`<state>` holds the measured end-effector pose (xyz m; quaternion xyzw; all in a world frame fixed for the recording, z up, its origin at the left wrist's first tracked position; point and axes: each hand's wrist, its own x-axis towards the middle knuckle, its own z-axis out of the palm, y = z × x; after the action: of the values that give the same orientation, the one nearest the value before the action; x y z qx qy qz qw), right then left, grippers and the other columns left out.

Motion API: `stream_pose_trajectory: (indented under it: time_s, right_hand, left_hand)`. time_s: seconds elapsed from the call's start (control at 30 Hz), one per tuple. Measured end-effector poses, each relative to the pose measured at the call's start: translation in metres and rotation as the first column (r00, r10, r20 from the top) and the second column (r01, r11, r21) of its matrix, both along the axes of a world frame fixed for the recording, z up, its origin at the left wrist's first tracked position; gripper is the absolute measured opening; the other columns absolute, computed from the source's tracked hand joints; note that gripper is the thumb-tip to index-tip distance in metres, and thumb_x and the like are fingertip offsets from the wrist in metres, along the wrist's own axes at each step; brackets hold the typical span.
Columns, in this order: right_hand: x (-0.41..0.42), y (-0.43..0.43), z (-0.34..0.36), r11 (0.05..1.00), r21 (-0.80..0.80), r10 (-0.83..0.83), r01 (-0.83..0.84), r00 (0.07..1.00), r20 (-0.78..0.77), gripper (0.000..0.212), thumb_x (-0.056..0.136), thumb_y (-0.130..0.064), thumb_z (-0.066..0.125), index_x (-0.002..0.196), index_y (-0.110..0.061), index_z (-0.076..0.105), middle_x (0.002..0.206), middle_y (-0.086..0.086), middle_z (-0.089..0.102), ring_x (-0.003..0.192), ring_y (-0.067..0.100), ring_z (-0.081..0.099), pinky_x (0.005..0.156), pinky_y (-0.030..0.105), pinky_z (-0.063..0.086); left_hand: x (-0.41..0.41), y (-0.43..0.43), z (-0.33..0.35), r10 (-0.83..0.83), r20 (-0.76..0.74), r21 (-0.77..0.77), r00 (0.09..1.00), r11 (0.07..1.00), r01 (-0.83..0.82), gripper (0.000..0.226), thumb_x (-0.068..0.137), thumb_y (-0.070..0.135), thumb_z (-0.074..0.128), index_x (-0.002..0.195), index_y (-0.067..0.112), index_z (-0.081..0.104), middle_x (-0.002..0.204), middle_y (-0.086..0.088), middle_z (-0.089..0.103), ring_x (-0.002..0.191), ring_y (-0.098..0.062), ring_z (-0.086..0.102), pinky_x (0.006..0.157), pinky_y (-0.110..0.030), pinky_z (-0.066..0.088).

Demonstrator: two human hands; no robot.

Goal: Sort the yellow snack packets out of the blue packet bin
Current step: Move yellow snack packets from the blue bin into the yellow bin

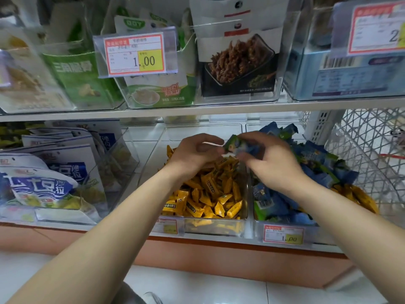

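My right hand pinches a blue-green snack packet above the gap between two clear bins. My left hand hovers over the yellow packet bin with thumb and fingers curled. Its fingertips reach the packet's left end, but blur hides whether they grip it. That bin holds several yellow packets. The blue packet bin to the right is heaped with blue packets. Several yellow packets lie at its right side, partly buried.
Large blue-and-white bags fill the bin on the left. An upper shelf with boxes and a price tag overhangs the bins. A white wire basket stands at the right. Another price tag hangs on the lower shelf's front edge.
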<state>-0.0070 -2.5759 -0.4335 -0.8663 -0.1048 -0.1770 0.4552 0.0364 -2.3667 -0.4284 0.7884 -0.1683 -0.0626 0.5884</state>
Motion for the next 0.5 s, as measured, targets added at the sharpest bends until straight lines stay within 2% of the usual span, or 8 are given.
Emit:
stream_pose_trajectory:
  time_s: [0.07,0.13,0.17,0.23,0.3,0.37,0.43,0.5]
  right_hand:
    - [-0.001,-0.018,-0.001,0.978,-0.139,-0.136,0.152,0.984,0.118,0.032,0.089,-0.022,0.069,0.121,-0.028,0.065,0.11,-0.008,0.069,0.1,0.016,0.064,0.082,0.028,0.051]
    - [-0.001,-0.038,-0.005,0.872,-0.392,-0.221,0.294,0.95,0.222,0.034,0.093,-0.018,0.062,0.126,-0.028,0.063,0.122,-0.001,0.065,0.107,0.026,0.061,0.079,0.032,0.048]
    - [0.0,-0.047,-0.008,0.809,-0.507,-0.229,0.297,0.954,0.194,0.036,0.096,-0.019,0.057,0.13,-0.028,0.061,0.131,-0.001,0.062,0.114,0.028,0.058,0.083,0.034,0.049]
    - [0.002,-0.053,-0.012,0.703,-0.681,-0.274,0.205,0.962,0.007,0.042,0.102,-0.035,0.045,0.144,-0.029,0.048,0.151,-0.004,0.047,0.131,0.029,0.047,0.102,0.041,0.044]
    - [0.003,-0.045,-0.014,0.629,-0.77,-0.33,0.105,0.933,-0.142,0.059,0.101,-0.058,0.027,0.152,-0.031,0.031,0.162,-0.006,0.028,0.143,0.028,0.033,0.113,0.044,0.031]
    - [0.003,-0.035,-0.017,0.564,-0.821,-0.364,0.085,0.919,-0.155,0.071,0.096,-0.068,0.016,0.154,-0.029,0.026,0.164,-0.003,0.02,0.146,0.028,0.026,0.115,0.045,0.023]
    - [-0.002,-0.026,-0.019,0.524,-0.841,-0.363,0.136,0.929,-0.076,0.071,0.096,-0.063,0.02,0.153,-0.022,0.029,0.162,0.004,0.024,0.146,0.03,0.025,0.115,0.046,0.023]
    - [-0.008,-0.019,-0.016,0.606,-0.765,-0.29,0.22,0.956,0.046,0.061,0.098,-0.051,0.03,0.147,-0.017,0.042,0.154,0.007,0.039,0.139,0.031,0.034,0.11,0.046,0.032]
  left_hand:
    - [0.003,0.009,-0.007,0.039,0.124,0.243,0.991,0.968,-0.069,0.023,0.084,0.045,0.071,0.105,0.035,0.069,0.1,0.01,0.075,0.097,-0.009,0.07,0.088,-0.034,0.055]
    - [0.003,0.017,-0.016,-0.04,0.138,0.513,0.99,0.858,-0.037,0.037,0.085,0.053,0.068,0.118,0.035,0.064,0.116,0.013,0.069,0.11,-0.009,0.063,0.094,-0.032,0.05]
    - [0.003,0.019,-0.02,-0.09,0.091,0.644,0.992,0.765,0.011,0.05,0.084,0.059,0.066,0.127,0.035,0.059,0.126,0.012,0.065,0.116,-0.012,0.06,0.093,-0.029,0.048]
    - [0.002,0.021,-0.027,-0.123,0.038,0.852,0.992,0.523,0.032,0.071,0.076,0.074,0.06,0.135,0.034,0.053,0.13,0.012,0.061,0.117,-0.016,0.058,0.082,-0.028,0.045]
    - [0.003,0.019,-0.031,-0.118,0.071,0.934,0.99,0.358,-0.025,0.074,0.069,0.085,0.053,0.12,0.033,0.059,0.112,0.011,0.066,0.102,-0.017,0.062,0.07,-0.028,0.047]
    - [0.007,0.012,-0.032,-0.108,0.108,0.962,0.988,0.263,-0.077,0.07,0.065,0.09,0.047,0.094,0.028,0.062,0.087,0.009,0.065,0.082,-0.014,0.062,0.062,-0.028,0.047]
    - [0.01,0.003,-0.031,-0.113,0.111,0.981,0.987,0.172,-0.091,0.073,0.065,0.093,0.041,0.078,0.024,0.061,0.073,0.006,0.062,0.071,-0.013,0.059,0.058,-0.026,0.044]
    - [0.014,-0.006,-0.031,-0.095,0.06,0.989,0.994,0.137,-0.047,0.079,0.064,0.096,0.037,0.074,0.021,0.061,0.075,0.005,0.062,0.073,-0.015,0.058,0.062,-0.028,0.043]
